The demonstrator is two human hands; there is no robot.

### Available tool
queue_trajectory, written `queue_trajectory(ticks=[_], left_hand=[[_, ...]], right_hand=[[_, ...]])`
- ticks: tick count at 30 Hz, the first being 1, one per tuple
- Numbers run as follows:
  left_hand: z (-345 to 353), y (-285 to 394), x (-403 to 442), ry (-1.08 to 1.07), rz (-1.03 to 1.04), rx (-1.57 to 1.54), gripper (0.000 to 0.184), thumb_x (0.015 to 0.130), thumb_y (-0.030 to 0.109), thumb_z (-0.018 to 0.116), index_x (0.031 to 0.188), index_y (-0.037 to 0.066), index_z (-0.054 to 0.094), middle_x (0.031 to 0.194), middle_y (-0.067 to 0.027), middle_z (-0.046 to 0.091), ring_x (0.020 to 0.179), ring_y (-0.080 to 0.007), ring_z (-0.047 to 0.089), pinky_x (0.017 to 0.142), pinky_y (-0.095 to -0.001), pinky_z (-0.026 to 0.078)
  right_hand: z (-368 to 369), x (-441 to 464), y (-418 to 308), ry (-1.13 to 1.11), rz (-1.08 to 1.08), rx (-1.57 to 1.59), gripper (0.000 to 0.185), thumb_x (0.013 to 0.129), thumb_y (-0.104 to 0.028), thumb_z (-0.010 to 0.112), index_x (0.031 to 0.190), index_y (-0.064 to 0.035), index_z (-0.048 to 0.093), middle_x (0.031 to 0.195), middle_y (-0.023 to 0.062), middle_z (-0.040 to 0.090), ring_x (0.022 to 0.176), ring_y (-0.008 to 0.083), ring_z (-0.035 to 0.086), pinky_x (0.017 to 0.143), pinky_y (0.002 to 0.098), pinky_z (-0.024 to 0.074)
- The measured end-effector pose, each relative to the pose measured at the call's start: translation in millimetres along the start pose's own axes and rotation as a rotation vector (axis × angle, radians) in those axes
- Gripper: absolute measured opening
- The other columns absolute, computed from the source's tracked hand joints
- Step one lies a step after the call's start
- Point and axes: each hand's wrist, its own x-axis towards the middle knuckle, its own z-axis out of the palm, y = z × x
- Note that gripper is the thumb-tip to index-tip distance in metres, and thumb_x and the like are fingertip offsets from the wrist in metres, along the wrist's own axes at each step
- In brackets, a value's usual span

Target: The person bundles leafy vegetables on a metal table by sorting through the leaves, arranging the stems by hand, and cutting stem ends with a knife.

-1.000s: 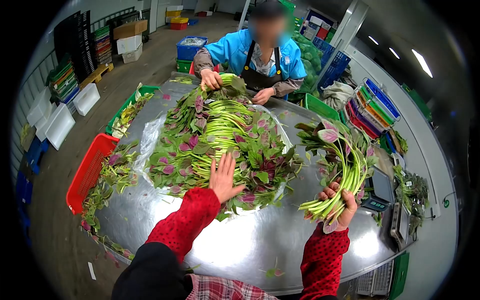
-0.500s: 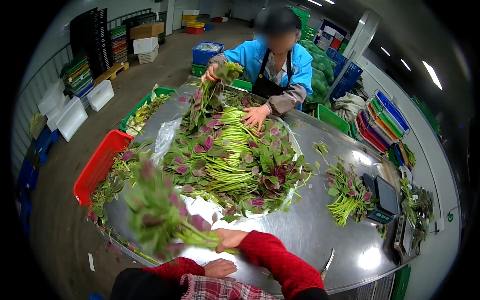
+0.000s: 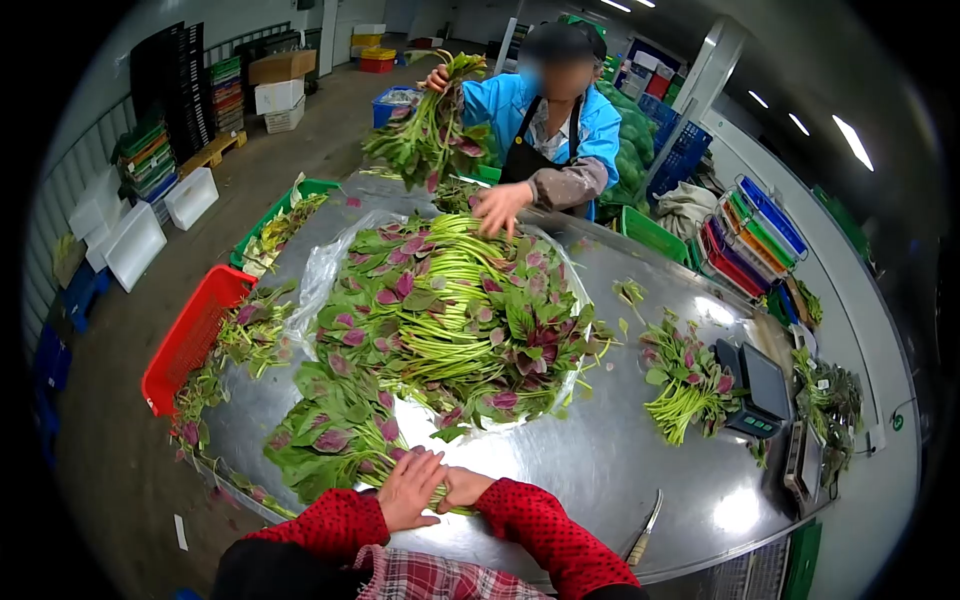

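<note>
At the near edge of the metal table (image 3: 600,450), a bunch of red-and-green leafy stems (image 3: 335,430) lies with its leaves to the left. My right hand (image 3: 465,487) is closed round its stem end. My left hand (image 3: 410,490) lies on top of the stems beside it, fingers stretched out. Beyond my hands a big heap of the same greens (image 3: 450,310) rests on clear plastic (image 3: 330,265). A knife (image 3: 647,530) with a pale handle lies to the right of my hands.
Across the table a co-worker (image 3: 550,130) holds up a bunch of greens (image 3: 435,130), other hand over the heap. A smaller bunch (image 3: 685,385) lies beside a scale (image 3: 757,390). A red basket (image 3: 195,335) and a green crate (image 3: 310,190) stand along the left side.
The bunch in my right hand has come from the right side to the near left and now lies on the table. My left hand has moved onto it. The co-worker has lifted a bunch.
</note>
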Motion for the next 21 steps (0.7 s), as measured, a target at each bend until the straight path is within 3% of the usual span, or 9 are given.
queue_trajectory(ticks=[1,4,5,9,12,15,18,19,21], left_hand=[[2.7,-5.9,3.8,-0.136,-0.014,0.079,0.095,0.063,0.044,0.079,0.134,-0.004,0.037,0.126,-0.0220,0.048,0.125,-0.0384,0.040,0.106,-0.0504,0.027],[11.3,-6.3,8.6,-0.183,-0.012,0.168,0.096,0.062,0.043,0.079,0.133,-0.006,0.037,0.122,-0.0215,0.050,0.119,-0.0383,0.044,0.106,-0.0497,0.028],[15.3,-7.0,9.4,-0.178,-0.013,0.146,0.097,0.061,0.042,0.079,0.134,-0.006,0.037,0.119,-0.0209,0.051,0.115,-0.0380,0.046,0.105,-0.0502,0.028],[11.8,-5.8,11.4,-0.237,-0.022,0.123,0.097,0.060,0.040,0.080,0.134,-0.006,0.038,0.118,-0.0204,0.052,0.115,-0.0377,0.046,0.104,-0.0508,0.028],[7.5,-3.0,18.0,-0.313,-0.019,0.140,0.096,0.060,0.040,0.080,0.134,-0.005,0.039,0.119,-0.0207,0.052,0.115,-0.0377,0.046,0.104,-0.0510,0.029],[20.2,-2.7,21.7,-0.169,0.236,0.300,0.094,0.059,0.032,0.080,0.134,-0.007,0.039,0.120,-0.0194,0.054,0.113,-0.0340,0.050,0.100,-0.0474,0.034],[34.7,-1.0,25.0,-0.287,0.119,0.172,0.093,0.057,0.026,0.079,0.133,-0.008,0.039,0.115,-0.0173,0.055,0.106,-0.0300,0.053,0.095,-0.0431,0.037],[27.8,1.5,29.4,-0.290,0.134,0.109,0.069,0.067,0.016,0.066,0.127,-0.012,0.045,0.099,-0.0147,0.056,0.089,-0.0274,0.054,0.083,-0.0385,0.039],[33.7,3.8,29.4,-0.282,0.129,0.130,0.066,0.066,0.014,0.065,0.125,-0.011,0.046,0.097,-0.0144,0.055,0.089,-0.0275,0.054,0.082,-0.0386,0.039]], right_hand=[[-9.1,-11.3,-36.3,0.042,0.086,-0.078,0.073,0.061,-0.025,0.081,0.122,0.0026,0.052,0.111,0.0204,0.063,0.102,0.0336,0.060,0.092,0.0369,0.0465],[-2.5,-19.7,-50.4,0.206,0.166,-0.318,0.071,0.059,-0.029,0.083,0.116,0.0023,0.054,0.111,0.0210,0.062,0.104,0.0387,0.058,0.091,0.0396,0.0460],[-2.6,-26.9,-56.6,0.243,0.219,-0.380,0.071,0.060,-0.038,0.082,0.112,0.0008,0.055,0.108,0.0192,0.062,0.103,0.0392,0.056,0.087,0.0441,0.0450],[1.0,-42.9,-50.2,0.375,0.167,-0.724,0.080,0.058,-0.056,0.078,0.114,-0.0033,0.056,0.102,0.0143,0.060,0.097,0.0315,0.056,0.083,0.0439,0.0410],[2.8,-58.3,-45.1,0.461,0.117,-0.732,0.085,0.056,-0.058,0.078,0.116,-0.0038,0.055,0.106,0.0138,0.059,0.100,0.0309,0.055,0.085,0.0434,0.0398],[5.0,-60.8,-31.1,0.495,0.086,-0.711,0.087,0.055,-0.058,0.079,0.118,-0.0032,0.054,0.108,0.0138,0.058,0.103,0.0311,0.054,0.088,0.0426,0.0393],[4.4,-63.3,-18.2,0.538,0.044,-0.620,0.085,0.056,-0.054,0.081,0.118,-0.0028,0.055,0.111,0.0145,0.058,0.105,0.0321,0.054,0.090,0.0419,0.0394],[2.2,-65.4,-15.2,0.557,0.028,-0.549,0.083,0.057,-0.053,0.082,0.118,-0.0026,0.055,0.113,0.0148,0.058,0.106,0.0326,0.054,0.091,0.0415,0.0394],[1.1,-71.3,-16.1,0.663,-0.005,-0.512,0.082,0.057,-0.051,0.082,0.118,-0.0025,0.055,0.114,0.0151,0.058,0.107,0.0330,0.054,0.092,0.0413,0.0392]])
